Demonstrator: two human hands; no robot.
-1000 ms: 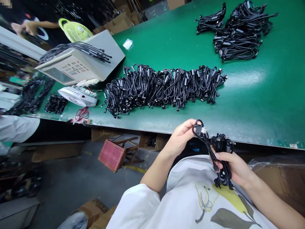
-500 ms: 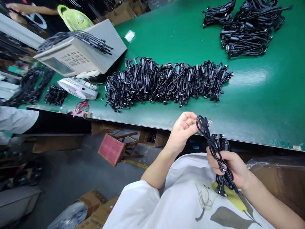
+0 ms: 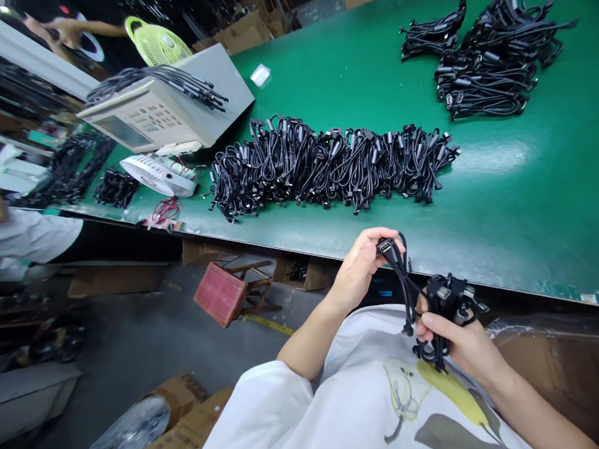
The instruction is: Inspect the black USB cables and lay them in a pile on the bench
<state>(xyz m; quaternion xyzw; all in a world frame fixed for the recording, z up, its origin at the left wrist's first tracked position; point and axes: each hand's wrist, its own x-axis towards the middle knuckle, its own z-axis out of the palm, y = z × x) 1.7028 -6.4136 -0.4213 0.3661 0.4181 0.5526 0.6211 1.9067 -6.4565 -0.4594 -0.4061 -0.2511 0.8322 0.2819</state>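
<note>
Head view is taken up mostly by a broad green-topped work table [image 3: 526, 193], on which a long row of coiled black cable bundles [image 3: 331, 163] is laid, with a second heap of black cables [image 3: 492, 61] further back. Below the table's near edge, over the lap, a small coiled bundle of thin black cable [image 3: 444, 305] is clasped in the closed right hand [image 3: 460, 341]. One loose strand is led up to a small black plug [image 3: 384, 246], which is pinched between thumb and fingertips of the left hand [image 3: 359, 269]. The bundle is judged light, limp and springy, its coils apt to slacken, so it is best gripped around its middle. The plug, the only stiff part, is best taken by its moulded body. Matte black sheathing and several dangling connector ends are seen.
</note>
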